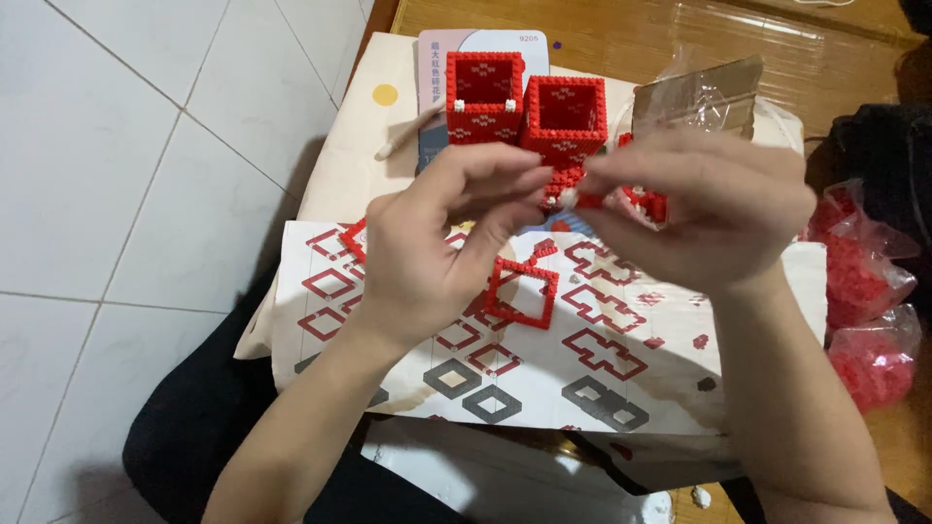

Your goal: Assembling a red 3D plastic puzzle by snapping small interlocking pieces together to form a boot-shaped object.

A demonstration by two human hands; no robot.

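Note:
My left hand point(442, 243) and my right hand point(704, 209) meet above a printed instruction sheet point(573, 364). Their fingertips pinch a small red and white block piece point(573, 199) between them. More small red pieces point(649, 202) show under my right hand's fingers. On the sheet below lies a flat open square frame of red blocks point(521, 293). Behind the hands stand two hollow square red block towers with white patterns, one on the left point(483, 97) and one on the right point(566, 116).
Clear bags of red pieces point(864, 301) lie at the right. A crumpled clear bag with a cardboard piece point(704, 92) sits behind my right hand. A booklet point(432, 58) lies under the towers. White tiled floor point(126, 194) is on the left, wooden floor point(621, 29) behind.

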